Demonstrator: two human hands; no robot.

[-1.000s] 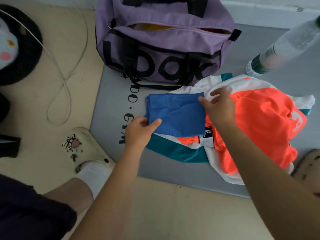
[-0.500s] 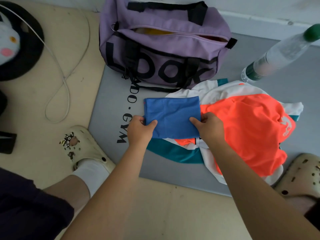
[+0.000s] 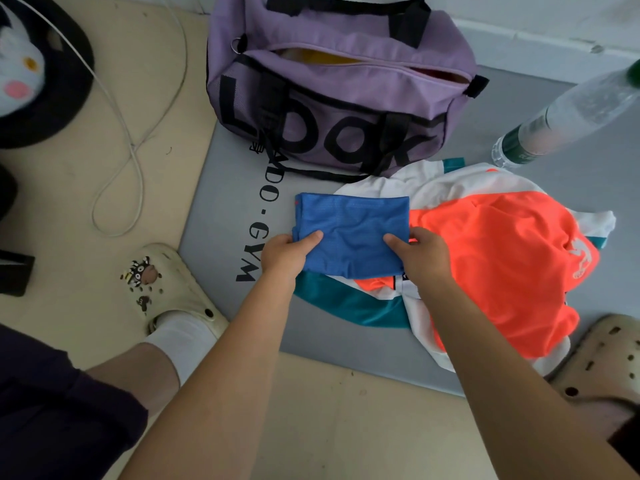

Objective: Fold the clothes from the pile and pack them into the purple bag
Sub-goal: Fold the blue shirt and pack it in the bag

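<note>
head view: left hand (image 3: 284, 255) and right hand (image 3: 420, 255) each pinch a near corner of the folded blue garment (image 3: 351, 233), thumbs on top. folding looks done; next, lift it to the purple bag (image 3: 332, 95) just beyond both hands, zip open.

I am logging: bag (image 3: 339, 109) sitting at the mat's (image 3: 221, 216) far edge; folded garment (image 3: 351, 233) lying before it, on the clothes pile (image 3: 502, 258); bottle (image 3: 568, 116) lying right of the bag.
</note>
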